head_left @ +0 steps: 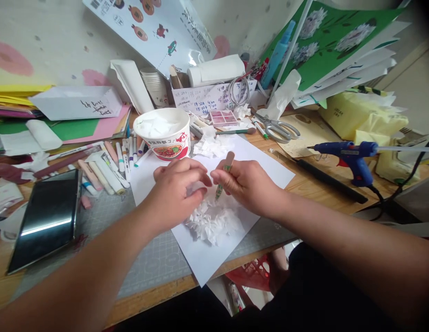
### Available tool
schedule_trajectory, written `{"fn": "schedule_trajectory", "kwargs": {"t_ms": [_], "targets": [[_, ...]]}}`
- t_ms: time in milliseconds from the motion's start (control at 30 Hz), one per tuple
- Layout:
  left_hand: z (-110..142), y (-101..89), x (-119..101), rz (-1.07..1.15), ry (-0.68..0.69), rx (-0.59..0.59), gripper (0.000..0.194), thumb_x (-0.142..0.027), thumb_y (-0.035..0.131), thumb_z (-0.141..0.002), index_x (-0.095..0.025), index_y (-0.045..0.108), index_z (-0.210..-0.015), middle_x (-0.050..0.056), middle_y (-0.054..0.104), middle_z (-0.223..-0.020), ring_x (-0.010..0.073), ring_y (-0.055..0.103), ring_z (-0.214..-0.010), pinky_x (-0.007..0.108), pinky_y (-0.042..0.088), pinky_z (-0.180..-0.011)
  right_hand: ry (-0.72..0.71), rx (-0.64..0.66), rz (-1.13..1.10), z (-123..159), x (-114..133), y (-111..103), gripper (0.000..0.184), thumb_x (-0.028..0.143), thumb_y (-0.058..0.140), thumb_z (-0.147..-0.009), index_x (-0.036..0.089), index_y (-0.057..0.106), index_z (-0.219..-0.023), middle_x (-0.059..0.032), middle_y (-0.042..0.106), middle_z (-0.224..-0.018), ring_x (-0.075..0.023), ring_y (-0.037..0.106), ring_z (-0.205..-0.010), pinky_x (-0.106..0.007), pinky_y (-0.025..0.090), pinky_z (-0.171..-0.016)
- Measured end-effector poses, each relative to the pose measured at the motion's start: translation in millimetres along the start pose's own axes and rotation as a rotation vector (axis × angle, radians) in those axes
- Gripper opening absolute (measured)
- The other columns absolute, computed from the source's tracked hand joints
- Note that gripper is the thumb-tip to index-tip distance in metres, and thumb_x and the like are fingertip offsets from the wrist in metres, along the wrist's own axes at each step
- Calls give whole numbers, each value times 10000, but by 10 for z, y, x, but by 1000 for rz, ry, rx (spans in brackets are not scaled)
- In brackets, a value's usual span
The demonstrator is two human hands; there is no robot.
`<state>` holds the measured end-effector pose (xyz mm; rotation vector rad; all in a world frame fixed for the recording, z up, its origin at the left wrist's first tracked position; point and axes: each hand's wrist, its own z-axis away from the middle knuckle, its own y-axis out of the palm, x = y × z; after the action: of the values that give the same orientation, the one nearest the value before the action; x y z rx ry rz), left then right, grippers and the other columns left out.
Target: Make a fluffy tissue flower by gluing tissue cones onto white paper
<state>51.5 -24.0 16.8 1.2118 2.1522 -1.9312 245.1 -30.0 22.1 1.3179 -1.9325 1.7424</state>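
My left hand (176,191) rests with curled fingers on a crumpled white tissue flower (214,223) lying on a white sheet of paper (200,258). Whether the hand grips the tissue is hidden under its fingers. My right hand (247,184) is closed round a thin stick (224,177), tan at its upper end and green lower down, its tip pointing down onto the tissue. The two hands nearly touch above the flower.
A paper bowl (164,133) holding tissue stands behind the hands, markers (110,166) to its left. A dark tablet (44,216) lies at left. Scissors (278,129) and a blue glue gun (349,154) sit at right. Green craft sheets (332,41) lean behind.
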Motion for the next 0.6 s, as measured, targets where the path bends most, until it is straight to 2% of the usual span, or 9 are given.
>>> {"fn": "schedule_trajectory", "kwargs": {"t_ms": [133,233,300,433,600], "targets": [[-4,-147,110,28,-92,-128,148,-267,526,-854,-231,668,-878,26,633,-1060,230,574,-1081,414,411,-979,170,-105,-272,-23,-21,-94,484,580,508,-920,152,620,-724,20,534,-530,-96,494,-484,-244,365,-508],[-16,-289,199,-21,-179,-162,158,-311,515,-866,-241,654,-896,27,653,-1078,228,607,-979,350,466,-792,185,-240,-405,-11,-29,-203,458,546,540,-918,160,613,-682,32,518,-496,-82,471,-454,-234,357,-477],[-18,-349,246,-97,-206,-114,158,-302,516,-861,-242,661,-878,31,666,-1088,237,615,-942,361,457,-763,167,-308,-467,23,-54,-274,424,506,556,-926,167,627,-681,32,519,-490,-83,468,-452,-235,345,-467],[-8,-306,311,-213,-148,65,135,-244,596,-789,-248,696,-878,36,673,-1060,295,579,-1097,480,373,-959,158,-377,-536,126,-163,-374,366,487,584,-924,190,679,-731,22,543,-524,-95,478,-480,-246,339,-469],[-4,-141,316,-273,-82,163,141,-246,673,-747,-260,700,-885,4,670,-994,264,592,-1056,441,353,-943,191,-412,-535,226,-224,-401,325,502,611,-903,221,703,-768,14,561,-582,-103,487,-518,-252,340,-482]]}}
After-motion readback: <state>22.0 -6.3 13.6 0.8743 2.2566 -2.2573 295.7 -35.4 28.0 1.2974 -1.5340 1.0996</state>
